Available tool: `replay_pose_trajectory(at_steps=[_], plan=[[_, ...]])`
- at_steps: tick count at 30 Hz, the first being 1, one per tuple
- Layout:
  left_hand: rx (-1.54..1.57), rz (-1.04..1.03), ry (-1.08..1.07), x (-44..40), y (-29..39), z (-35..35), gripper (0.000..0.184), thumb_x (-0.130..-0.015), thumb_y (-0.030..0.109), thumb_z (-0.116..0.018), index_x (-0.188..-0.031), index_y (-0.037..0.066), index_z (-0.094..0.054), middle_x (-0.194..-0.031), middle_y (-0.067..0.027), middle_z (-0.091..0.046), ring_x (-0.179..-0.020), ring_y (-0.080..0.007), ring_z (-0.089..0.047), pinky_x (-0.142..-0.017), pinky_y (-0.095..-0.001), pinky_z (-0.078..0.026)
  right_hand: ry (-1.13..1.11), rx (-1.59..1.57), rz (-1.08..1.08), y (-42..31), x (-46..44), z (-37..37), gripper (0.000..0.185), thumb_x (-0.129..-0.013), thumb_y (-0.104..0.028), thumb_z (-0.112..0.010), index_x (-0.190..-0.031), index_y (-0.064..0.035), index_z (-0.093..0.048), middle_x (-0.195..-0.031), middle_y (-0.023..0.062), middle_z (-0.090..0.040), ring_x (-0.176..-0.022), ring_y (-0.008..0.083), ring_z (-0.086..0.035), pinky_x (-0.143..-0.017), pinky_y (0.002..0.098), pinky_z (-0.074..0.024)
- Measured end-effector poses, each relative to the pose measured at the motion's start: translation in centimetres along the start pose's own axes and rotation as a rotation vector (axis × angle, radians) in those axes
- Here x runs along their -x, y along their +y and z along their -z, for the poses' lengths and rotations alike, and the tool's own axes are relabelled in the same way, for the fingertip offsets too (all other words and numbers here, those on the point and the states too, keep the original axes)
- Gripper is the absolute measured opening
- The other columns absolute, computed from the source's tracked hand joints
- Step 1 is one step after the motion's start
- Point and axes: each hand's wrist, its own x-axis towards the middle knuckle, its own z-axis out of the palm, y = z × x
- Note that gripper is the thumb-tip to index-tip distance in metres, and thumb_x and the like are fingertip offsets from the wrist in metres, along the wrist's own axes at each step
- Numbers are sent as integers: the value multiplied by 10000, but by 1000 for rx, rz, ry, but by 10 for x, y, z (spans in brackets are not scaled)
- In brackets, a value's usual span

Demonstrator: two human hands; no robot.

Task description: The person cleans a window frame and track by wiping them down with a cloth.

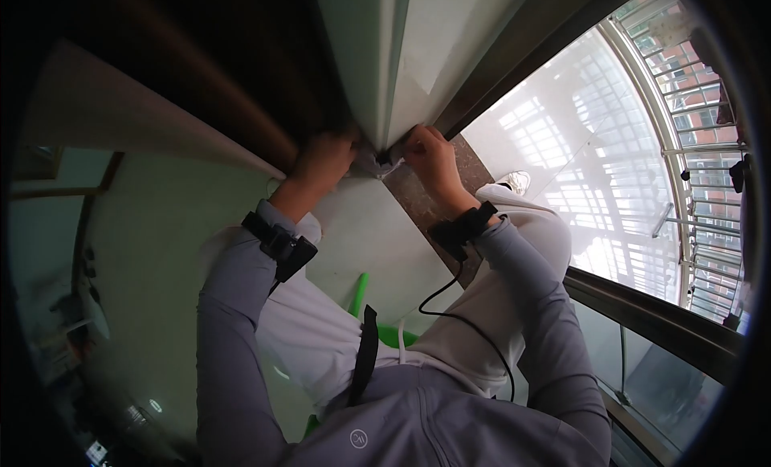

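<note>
My left hand (324,163) is at the left side of a pale upright panel (393,57), its fingers curled and partly lost in shadow. My right hand (430,155) is on the panel's other side with thumb and fingers pinched together. Between the two hands, at the panel's lower end, is a small grey-white piece (381,168), perhaps cloth, with a dark spot on it. The fingers of my right hand meet its right edge. Exactly what my left fingertips grip is hidden.
Dark frame strips (458,106) run beside the panel. A brown stone sill (418,202) crosses the pale floor (345,234). At the right, a balcony has metal railings (699,154) and a sliding-door track (650,306). Something green (359,294) shows between my legs. A black cable (482,330) hangs from my right wrist.
</note>
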Motion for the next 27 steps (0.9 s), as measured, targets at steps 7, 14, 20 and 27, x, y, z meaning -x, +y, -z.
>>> replay_pose_trajectory(at_steps=[7,14,20,27], plan=[[280,-65,325,12,16,29,141,-797,94,-673,-907,62,-591,-712,-163,-655,-575,-296,-660,-514,-371,-532,93,-176,19,-33,3,11,165,-741,66,-653,-854,-1,-552,-858,110,-577,-769,237,-642,-700,303,-523],[559,-19,428,15,40,52,168,-756,34,-731,-859,41,-598,-670,-75,-659,-502,-135,-628,-407,-267,-476,202,-249,123,-40,0,11,201,-732,91,-681,-863,11,-552,-864,104,-586,-783,200,-658,-705,275,-534],[637,-3,393,13,34,46,167,-759,45,-729,-862,30,-599,-693,-95,-666,-522,-150,-635,-437,-284,-485,182,-249,229,-56,0,13,213,-727,91,-692,-868,13,-552,-857,101,-584,-762,207,-658,-689,279,-538],[355,1,234,10,35,31,154,-785,-1,-663,-916,22,-587,-787,-128,-686,-689,-248,-684,-575,-360,-541,91,-132,117,-35,7,-7,213,-736,94,-680,-869,12,-534,-844,112,-570,-751,227,-654,-671,289,-537]])
